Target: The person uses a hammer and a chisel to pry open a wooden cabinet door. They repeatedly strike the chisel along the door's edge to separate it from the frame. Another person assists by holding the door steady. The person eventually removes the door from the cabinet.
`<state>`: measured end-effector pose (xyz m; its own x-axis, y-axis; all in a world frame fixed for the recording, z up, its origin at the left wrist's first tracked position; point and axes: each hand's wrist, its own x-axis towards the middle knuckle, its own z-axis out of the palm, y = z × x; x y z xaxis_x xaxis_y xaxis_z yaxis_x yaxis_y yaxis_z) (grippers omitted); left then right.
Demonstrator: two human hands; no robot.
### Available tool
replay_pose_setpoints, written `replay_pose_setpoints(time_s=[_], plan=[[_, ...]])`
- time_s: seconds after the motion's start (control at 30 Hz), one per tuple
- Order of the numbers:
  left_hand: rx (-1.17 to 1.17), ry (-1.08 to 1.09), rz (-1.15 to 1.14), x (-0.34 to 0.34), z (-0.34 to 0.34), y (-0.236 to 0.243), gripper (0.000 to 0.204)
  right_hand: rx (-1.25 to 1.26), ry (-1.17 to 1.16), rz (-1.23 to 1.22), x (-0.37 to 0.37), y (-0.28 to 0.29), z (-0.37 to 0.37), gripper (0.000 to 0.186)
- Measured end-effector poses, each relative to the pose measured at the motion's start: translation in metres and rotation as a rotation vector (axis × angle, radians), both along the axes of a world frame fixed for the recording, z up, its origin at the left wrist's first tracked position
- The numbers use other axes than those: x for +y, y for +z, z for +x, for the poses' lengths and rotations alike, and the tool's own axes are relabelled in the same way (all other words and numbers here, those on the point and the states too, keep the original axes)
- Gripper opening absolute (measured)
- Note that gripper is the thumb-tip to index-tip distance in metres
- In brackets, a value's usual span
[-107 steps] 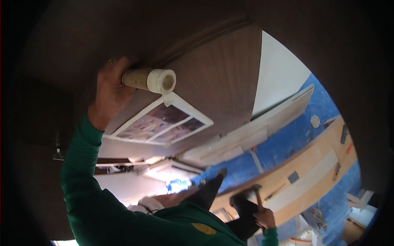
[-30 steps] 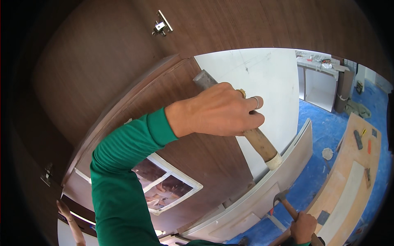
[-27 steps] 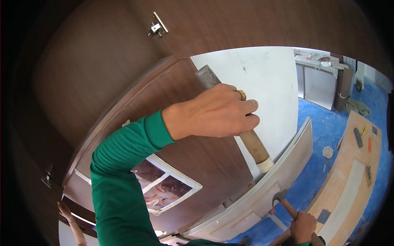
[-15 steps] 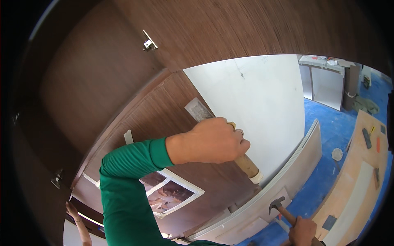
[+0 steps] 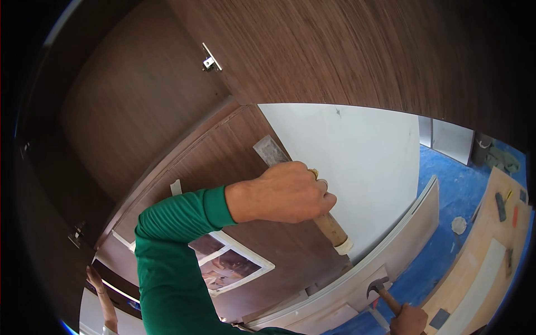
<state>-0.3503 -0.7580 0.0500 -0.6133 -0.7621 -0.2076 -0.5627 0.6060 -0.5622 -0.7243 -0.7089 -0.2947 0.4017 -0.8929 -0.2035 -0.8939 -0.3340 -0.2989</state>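
My left hand (image 5: 282,192), at the end of a green sleeve, is closed around the wooden handle of a chisel (image 5: 335,231). Its wide, scuffed metal blade points up and left beside the brown wood-grain panel. The handle's pale, worn butt faces down and right, in front of a white panel (image 5: 346,151). Low on the right, my right hand (image 5: 409,321) grips a claw hammer (image 5: 385,290) by its wooden handle. The hammer's head is well apart from the chisel's butt. Above are a brown cabinet door (image 5: 346,50) and a metal hinge (image 5: 210,60).
Another person's hand (image 5: 95,277) touches the cabinet's lower left edge. Taped pictures (image 5: 234,268) hang on the brown panel. Long boards (image 5: 391,245) lean below the white panel. A plywood bench (image 5: 446,296) with several tools stands right, over blue floor covering (image 5: 441,173).
The view has tilted upward slightly, so the cabinet door covers more of the right side. Both hands keep their tools. The hammer sits slightly lower in the picture.
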Motion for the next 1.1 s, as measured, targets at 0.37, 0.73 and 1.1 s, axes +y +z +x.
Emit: replay_pose_setpoints(time_s=[0.37, 0.73, 1.1], plan=[[0.020, -0.020, -0.009, -0.001, -0.002, 0.000, 0.018, 0.013, 0.007, 0.027, -0.011, 0.008, -0.002, 0.021], [0.024, 0.068, -0.034, -0.001, 0.002, 0.028, 0.022, 0.083, 0.016, 0.049, -0.017, 0.014, 0.001, 0.024], [0.000, 0.062, -0.129, 0.000, 0.024, 0.041, 0.024, 0.192, 0.074, 0.149, -0.018, 0.023, 0.008, 0.035]])
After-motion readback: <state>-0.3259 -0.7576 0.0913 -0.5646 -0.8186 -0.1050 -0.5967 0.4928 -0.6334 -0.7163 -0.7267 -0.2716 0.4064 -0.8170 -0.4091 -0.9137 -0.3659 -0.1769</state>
